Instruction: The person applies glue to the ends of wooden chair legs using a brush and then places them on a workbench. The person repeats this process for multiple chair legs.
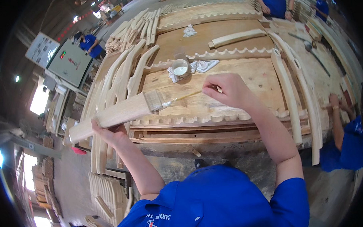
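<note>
My left hand (pixel 111 133) is closed around a pale wooden rail (pixel 119 111) from below, holding it tilted up toward the right. The rail's right end is stepped, with a narrower tongue. My right hand (pixel 228 89) pinches a thin yellowish stick (pixel 187 95). White paste coats the stick's far tip, which touches the rail's end or lies just beside it. Behind my hands, a cup of white liquid (pixel 181 68) stands on the workbench (pixel 244 79), with crumpled white cloth (pixel 204 65) beside it.
Scalloped wooden strips (pixel 231 54) cross the bench. Curved wooden legs (pixel 126 75) lie stacked at left, and long curved pieces (pixel 286 94) lie at right. A co-worker's arm (pixel 337 120) reaches in from the right; another person (pixel 274 4) stands at the far side. A control cabinet (pixel 69 63) stands at left.
</note>
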### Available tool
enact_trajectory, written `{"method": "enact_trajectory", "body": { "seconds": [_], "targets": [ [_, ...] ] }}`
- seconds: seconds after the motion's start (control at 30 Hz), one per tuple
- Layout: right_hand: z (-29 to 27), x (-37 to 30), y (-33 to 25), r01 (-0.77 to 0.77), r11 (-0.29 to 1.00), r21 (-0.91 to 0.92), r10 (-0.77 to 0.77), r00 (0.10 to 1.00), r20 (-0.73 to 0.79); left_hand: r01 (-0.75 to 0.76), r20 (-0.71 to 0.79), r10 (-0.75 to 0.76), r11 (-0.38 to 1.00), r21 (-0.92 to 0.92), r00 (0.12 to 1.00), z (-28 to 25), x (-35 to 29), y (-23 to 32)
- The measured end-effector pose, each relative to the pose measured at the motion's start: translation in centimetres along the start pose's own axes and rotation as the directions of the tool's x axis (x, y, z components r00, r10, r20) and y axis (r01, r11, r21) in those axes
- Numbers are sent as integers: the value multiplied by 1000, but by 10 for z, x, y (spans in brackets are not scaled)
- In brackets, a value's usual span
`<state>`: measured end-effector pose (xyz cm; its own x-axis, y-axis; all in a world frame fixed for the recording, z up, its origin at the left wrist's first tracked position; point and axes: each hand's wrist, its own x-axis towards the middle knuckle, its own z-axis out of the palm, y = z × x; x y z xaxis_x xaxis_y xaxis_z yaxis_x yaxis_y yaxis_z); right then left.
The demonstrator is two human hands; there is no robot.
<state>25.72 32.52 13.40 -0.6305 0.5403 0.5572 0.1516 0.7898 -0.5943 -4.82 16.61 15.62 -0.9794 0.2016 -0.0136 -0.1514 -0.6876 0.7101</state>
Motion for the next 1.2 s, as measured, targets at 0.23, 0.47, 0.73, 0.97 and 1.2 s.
{"method": "enact_trajectory", "body": {
  "seconds": [0.23,0.47,0.73,0.97,1.2],
  "targets": [
    [6,14,-6,26,985,-171,-33,999,-41,-54,68,49,996,73,996,14,-14,7],
    [13,6,-11,125,960,-252,-145,987,-62,-46,119,35,995,88,992,15,-18,20],
    [-17,-10,-17,37,988,-149,-18,991,132,-40,264,62,995,-87,962,10,-8,24],
    [-42,-33,-19,-169,984,-63,163,982,-101,110,262,-64,980,-166,963,7,-14,7],
    [-35,-52,-67,-258,966,-20,251,953,-171,374,802,283,770,-517,526,-5,5,-30]
  ]
}}
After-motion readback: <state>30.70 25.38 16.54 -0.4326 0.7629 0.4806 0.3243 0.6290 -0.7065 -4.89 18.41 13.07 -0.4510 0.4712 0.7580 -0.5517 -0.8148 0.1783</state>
